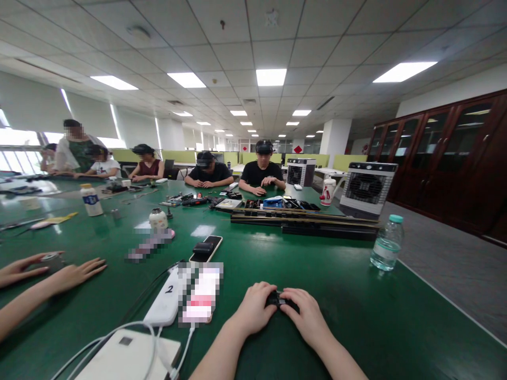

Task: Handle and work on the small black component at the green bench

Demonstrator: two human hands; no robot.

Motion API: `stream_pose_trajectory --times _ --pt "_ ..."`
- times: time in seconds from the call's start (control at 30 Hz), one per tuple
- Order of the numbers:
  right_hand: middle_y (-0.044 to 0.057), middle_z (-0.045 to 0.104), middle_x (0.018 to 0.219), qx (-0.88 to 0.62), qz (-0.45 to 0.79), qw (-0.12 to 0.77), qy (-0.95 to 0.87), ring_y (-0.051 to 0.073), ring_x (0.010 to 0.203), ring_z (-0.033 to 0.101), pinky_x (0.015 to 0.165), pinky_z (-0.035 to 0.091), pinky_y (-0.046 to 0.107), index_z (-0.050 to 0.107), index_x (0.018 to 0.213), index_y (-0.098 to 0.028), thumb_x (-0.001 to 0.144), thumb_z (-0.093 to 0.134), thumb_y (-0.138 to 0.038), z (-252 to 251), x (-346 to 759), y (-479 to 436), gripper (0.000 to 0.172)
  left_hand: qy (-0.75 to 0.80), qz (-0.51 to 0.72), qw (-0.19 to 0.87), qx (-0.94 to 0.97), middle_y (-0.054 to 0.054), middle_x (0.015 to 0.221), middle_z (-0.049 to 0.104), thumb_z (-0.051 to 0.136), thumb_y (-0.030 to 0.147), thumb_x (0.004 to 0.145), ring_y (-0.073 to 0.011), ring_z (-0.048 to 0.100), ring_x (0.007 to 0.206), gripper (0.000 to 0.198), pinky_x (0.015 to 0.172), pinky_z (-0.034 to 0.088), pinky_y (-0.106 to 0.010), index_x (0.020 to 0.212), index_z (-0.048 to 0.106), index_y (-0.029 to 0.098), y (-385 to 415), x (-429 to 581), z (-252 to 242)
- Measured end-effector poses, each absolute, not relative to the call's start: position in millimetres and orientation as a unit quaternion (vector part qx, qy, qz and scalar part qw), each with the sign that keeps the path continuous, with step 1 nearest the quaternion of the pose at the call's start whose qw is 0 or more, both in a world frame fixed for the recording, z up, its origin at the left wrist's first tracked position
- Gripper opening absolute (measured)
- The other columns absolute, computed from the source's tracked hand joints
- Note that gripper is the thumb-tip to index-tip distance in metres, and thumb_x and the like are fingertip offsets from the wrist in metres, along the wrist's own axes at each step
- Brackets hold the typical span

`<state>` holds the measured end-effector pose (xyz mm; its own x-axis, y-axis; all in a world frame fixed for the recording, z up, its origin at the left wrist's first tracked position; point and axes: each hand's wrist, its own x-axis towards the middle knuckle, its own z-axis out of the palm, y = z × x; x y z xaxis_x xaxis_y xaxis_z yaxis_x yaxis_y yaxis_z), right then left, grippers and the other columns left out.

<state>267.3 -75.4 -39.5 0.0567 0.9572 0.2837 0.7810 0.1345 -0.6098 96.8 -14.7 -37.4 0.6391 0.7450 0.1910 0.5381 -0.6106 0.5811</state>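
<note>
Between my hands, low over the green table (340, 285), is a small black object (274, 298) with a greyish part near its middle; its kind I cannot make out. My left hand (256, 306) has its thumb and curled fingers on the object's left end. On the opposite end, my right hand (304, 311) grips with thumb and fingertips. Much of the object is hidden behind the fingers. Left of my hands lie a lit phone (204, 290) with a cable plugged in and a white power bank (166, 298) marked 2.
A dark phone (212, 247) bears a black case (203, 248). A water bottle (388, 244) stands near the right edge. Long black rails (317, 224) lie across the middle. At left, a co-worker's hands (75, 274) are beside a grey cylinder (52, 261). A white box (130, 356) sits front left.
</note>
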Motion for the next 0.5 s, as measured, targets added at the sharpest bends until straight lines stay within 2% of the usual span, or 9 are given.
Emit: stream_pose_trajectory --times 0.2,0.5 --pt "0.004 0.068 0.110 -0.649 0.140 0.337 -0.667 0.025 0.110 0.056 0.100 0.037 0.044 0.069 0.095 -0.027 0.076 0.056 -0.031 -40.0 266.6 -76.3 0.023 0.366 0.214 0.249 0.871 -0.007 0.115 0.058 0.054 0.024 0.078 -0.0228 0.049 0.109 0.040 0.096 0.036 -0.034 0.118 0.055 0.019 -15.9 97.4 -35.0" --pt "0.006 0.067 0.110 -0.644 0.166 0.358 -0.655 0.023 0.107 0.057 0.098 0.041 0.039 0.065 0.103 -0.022 0.075 0.056 -0.028 -38.5 271.7 -76.5 0.030 0.375 0.218 0.244 0.867 -0.007 0.116 0.057 0.053 0.023 0.078 -0.0222 0.049 0.108 0.037 0.096 0.037 -0.034 0.116 0.055 0.020 -16.1 97.8 -34.9"
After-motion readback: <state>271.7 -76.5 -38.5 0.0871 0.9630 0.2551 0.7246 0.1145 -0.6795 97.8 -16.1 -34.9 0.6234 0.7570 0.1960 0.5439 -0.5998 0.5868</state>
